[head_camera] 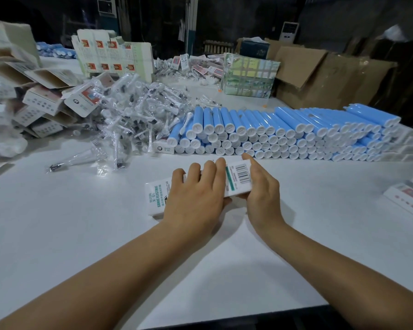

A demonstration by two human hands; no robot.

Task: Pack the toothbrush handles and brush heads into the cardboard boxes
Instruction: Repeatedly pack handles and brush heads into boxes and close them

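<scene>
White and wide, our worktable [69, 234] runs back to a dim storeroom lined with brown shipping cartons [320, 77]. We hold one printed cardboard box [239, 179] flat on the table near its middle: our left hand [196, 196] lies over it, fingers curled across the top, while our right hand [262, 189] grips the barcoded end, forefinger stretched along the far edge. Just behind the box, blue toothbrush handles [284, 132] lie stacked in rows. To their left sits a heap of bagged brush heads [134, 115], and further left, open boxes [43, 96] are piled.
</scene>
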